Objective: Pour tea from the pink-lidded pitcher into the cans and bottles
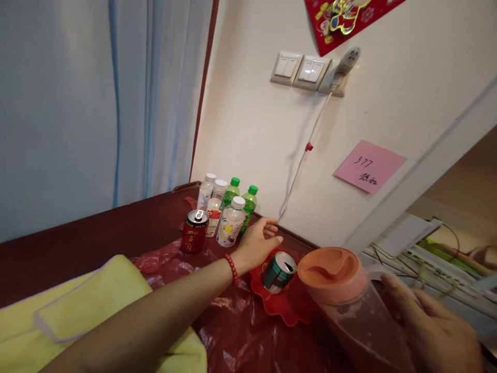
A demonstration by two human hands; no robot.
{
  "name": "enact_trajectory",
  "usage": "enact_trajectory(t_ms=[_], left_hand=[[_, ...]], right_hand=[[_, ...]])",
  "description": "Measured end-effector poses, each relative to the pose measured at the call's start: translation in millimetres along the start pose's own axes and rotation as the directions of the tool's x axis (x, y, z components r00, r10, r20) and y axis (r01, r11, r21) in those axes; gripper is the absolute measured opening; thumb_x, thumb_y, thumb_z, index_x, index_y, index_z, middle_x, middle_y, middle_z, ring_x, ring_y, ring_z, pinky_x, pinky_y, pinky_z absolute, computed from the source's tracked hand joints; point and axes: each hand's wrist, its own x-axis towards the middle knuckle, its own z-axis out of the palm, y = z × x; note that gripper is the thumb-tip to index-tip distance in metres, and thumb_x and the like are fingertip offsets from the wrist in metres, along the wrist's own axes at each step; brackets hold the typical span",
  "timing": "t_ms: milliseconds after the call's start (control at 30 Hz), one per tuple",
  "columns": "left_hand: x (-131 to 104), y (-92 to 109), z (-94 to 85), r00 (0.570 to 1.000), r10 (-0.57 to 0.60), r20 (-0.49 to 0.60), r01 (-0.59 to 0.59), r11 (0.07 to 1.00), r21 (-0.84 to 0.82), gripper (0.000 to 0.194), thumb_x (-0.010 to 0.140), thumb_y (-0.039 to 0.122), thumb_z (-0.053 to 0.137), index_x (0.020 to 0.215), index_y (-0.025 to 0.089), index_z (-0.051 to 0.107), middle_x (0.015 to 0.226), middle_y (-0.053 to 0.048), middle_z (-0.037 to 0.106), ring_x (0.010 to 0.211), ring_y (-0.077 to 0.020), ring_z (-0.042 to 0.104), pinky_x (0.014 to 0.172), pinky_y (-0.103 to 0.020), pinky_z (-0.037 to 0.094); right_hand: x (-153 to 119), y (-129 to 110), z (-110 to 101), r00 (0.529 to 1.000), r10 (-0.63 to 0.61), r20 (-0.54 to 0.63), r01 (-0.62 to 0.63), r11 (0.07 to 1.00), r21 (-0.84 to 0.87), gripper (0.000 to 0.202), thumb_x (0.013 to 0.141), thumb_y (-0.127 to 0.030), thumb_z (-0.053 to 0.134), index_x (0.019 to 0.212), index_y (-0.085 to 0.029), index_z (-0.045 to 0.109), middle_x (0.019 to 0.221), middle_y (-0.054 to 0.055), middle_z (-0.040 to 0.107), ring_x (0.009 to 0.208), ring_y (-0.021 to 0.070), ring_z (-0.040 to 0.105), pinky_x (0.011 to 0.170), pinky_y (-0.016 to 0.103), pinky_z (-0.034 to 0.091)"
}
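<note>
My right hand (pixel 435 321) grips the handle of a clear pitcher (pixel 361 321) with an orange lid, tilted at the lower right. My left hand (pixel 259 241) reaches over the table with its fingers stretched out and holds nothing; a red bead bracelet circles the wrist. Just below its fingers, a green opened can (pixel 278 272) leans in a red scalloped dish (pixel 285 308). To the left of this hand are a clear bottle with a white cap (pixel 231 223) and a red can (pixel 194 231).
Green-capped bottles (pixel 248 204) and other white-capped bottles (pixel 205 191) stand by the wall. A yellow cloth (pixel 97 305) lies at the left front, beside crumpled red plastic film (pixel 229 331). A white cord (pixel 298 171) hangs from the socket. Blue curtain (pixel 77 103) borders the table.
</note>
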Motion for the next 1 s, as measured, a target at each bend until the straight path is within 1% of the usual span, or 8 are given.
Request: enact_trajectory(t_ms=[100, 200, 300, 500, 600, 733, 867, 1000], left_hand=[[0.5, -1.3, 0.1, 1.000, 0.004, -0.005, -0.004, 1.000, -0.010, 0.041, 0.078, 0.013, 0.078, 0.117, 0.016, 0.065, 0.110, -0.009, 0.072, 0.096, -0.0204, 0.068, 0.092, -0.039, 0.056], [0.6, -2.1, 0.1, 1.000, 0.013, -0.006, -0.013, 1.000, -0.014, 0.041, 0.078, 0.014, 0.078, 0.117, 0.016, 0.065, 0.110, -0.009, 0.072, 0.095, -0.0204, 0.068, 0.092, -0.039, 0.056], [0.2, -2.5, 0.1, 1.000, 0.023, -0.006, -0.023, 1.000, -0.014, 0.041, 0.079, 0.014, 0.078, 0.117, 0.017, 0.065, 0.110, -0.009, 0.072, 0.096, -0.0204, 0.067, 0.092, -0.039, 0.056], [0.3, -2.5, 0.3, 1.000, 0.019, -0.002, -0.019, 1.000, -0.007, 0.041, 0.079, 0.014, 0.077, 0.118, 0.016, 0.065, 0.110, -0.010, 0.072, 0.096, -0.0203, 0.067, 0.092, -0.039, 0.056], [0.4, -1.9, 0.4, 1.000, 0.018, -0.003, -0.018, 1.000, -0.013, 0.042, 0.079, 0.014, 0.078, 0.118, 0.016, 0.064, 0.110, -0.010, 0.072, 0.096, -0.0203, 0.067, 0.092, -0.039, 0.056], [0.1, -0.6, 0.4, 1.000, 0.004, -0.002, -0.004, 1.000, -0.011, 0.041, 0.079, 0.014, 0.078, 0.117, 0.017, 0.065, 0.110, -0.009, 0.072, 0.096, -0.0203, 0.067, 0.092, -0.038, 0.056], [0.2, -0.1, 0.1, 1.000, 0.007, -0.003, -0.007, 1.000, -0.006, 0.041, 0.079, 0.014, 0.078, 0.118, 0.016, 0.065, 0.110, -0.009, 0.072, 0.096, -0.0205, 0.067, 0.092, -0.038, 0.056], [0.7, -1.5, -0.1, 1.000, 0.014, -0.009, -0.014, 1.000, -0.011, 0.040, 0.079, 0.014, 0.078, 0.117, 0.017, 0.066, 0.109, -0.009, 0.072, 0.096, -0.0204, 0.068, 0.091, -0.038, 0.056]], right_hand=[[-1.7, -2.7, 0.4, 1.000, -0.001, -0.002, 0.001, 1.000, -0.001, 0.067, 0.074, -0.086, 0.062, 0.089, -0.023, 0.079, 0.082, 0.004, 0.076, 0.083, 0.0309, 0.066, 0.067, 0.036, 0.047], [-2.2, -1.2, -0.1, 1.000, -0.017, -0.017, 0.017, 1.000, 0.018, 0.065, 0.074, -0.084, 0.064, 0.089, -0.023, 0.079, 0.082, 0.004, 0.077, 0.084, 0.0313, 0.067, 0.067, 0.035, 0.048], [-2.0, 1.2, -0.7, 0.999, -0.029, -0.022, 0.030, 1.000, 0.007, 0.064, 0.076, -0.083, 0.064, 0.089, -0.023, 0.078, 0.080, 0.005, 0.076, 0.080, 0.0306, 0.067, 0.065, 0.035, 0.047], [-0.7, 2.6, -1.9, 1.000, 0.009, 0.013, -0.010, 1.000, 0.014, 0.069, 0.073, -0.086, 0.064, 0.091, -0.022, 0.077, 0.080, 0.003, 0.075, 0.081, 0.0306, 0.066, 0.066, 0.035, 0.046], [-0.6, 1.4, -1.5, 1.000, 0.010, 0.003, -0.010, 1.000, -0.007, 0.070, 0.072, -0.088, 0.062, 0.088, -0.022, 0.077, 0.076, 0.003, 0.072, 0.079, 0.0293, 0.063, 0.067, 0.036, 0.045], [-1.8, 0.3, 0.1, 1.000, 0.007, 0.008, -0.007, 1.000, 0.027, 0.068, 0.073, -0.086, 0.064, 0.090, -0.022, 0.077, 0.079, 0.003, 0.074, 0.081, 0.0290, 0.063, 0.067, 0.035, 0.045], [-1.3, 2.0, -0.5, 1.000, 0.015, 0.014, -0.016, 1.000, 0.018, 0.068, 0.072, -0.087, 0.064, 0.089, -0.022, 0.077, 0.077, 0.003, 0.074, 0.079, 0.0292, 0.063, 0.066, 0.035, 0.045], [0.4, 2.7, -1.3, 1.000, 0.007, 0.014, -0.007, 1.000, 0.020, 0.067, 0.074, -0.084, 0.065, 0.094, -0.022, 0.079, 0.086, 0.004, 0.077, 0.087, 0.0324, 0.066, 0.071, 0.037, 0.047]])
